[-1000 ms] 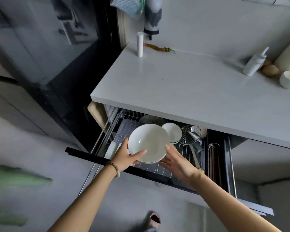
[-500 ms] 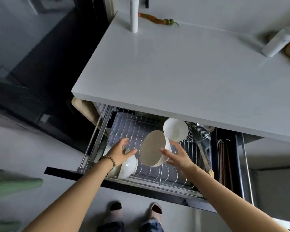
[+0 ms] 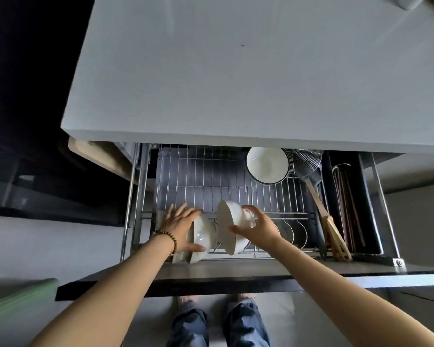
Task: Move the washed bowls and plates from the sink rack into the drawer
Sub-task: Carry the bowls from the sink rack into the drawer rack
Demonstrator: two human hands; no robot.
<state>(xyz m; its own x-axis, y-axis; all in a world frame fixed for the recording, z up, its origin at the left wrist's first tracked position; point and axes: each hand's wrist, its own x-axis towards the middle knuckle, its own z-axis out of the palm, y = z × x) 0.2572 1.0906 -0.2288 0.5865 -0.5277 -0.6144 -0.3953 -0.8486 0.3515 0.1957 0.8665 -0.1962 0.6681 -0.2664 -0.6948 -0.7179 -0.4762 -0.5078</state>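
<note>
Over the drawer rack [image 3: 236,176], right grip [image 3: 257,230] clamped on tilted white bowl [image 3: 227,229], left grip [image 3: 179,229] open-fingered against racked bowl [image 3: 203,237]

held bowl [image 3: 229,229], racked bowl [image 3: 202,232], rear bowl [image 3: 266,164]: white glazed ceramic, glossy, smooth. drawer rack [image 3: 198,176]: bright metal wire, shiny. skimmer [image 3: 303,161]: metal wire mesh. spatulas [image 3: 333,234]: bare pale wood, matt. countertop [image 3: 236,71]: grey, smooth, matt. drawer front [image 3: 236,279]: dark, slight sheen. bracelet [image 3: 169,237]: brown beads, look wooden.

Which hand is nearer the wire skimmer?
Right. The right hand, gripping the tilted bowl, is front-left of the wire skimmer; the left hand rests on a racked bowl farther left.
</note>
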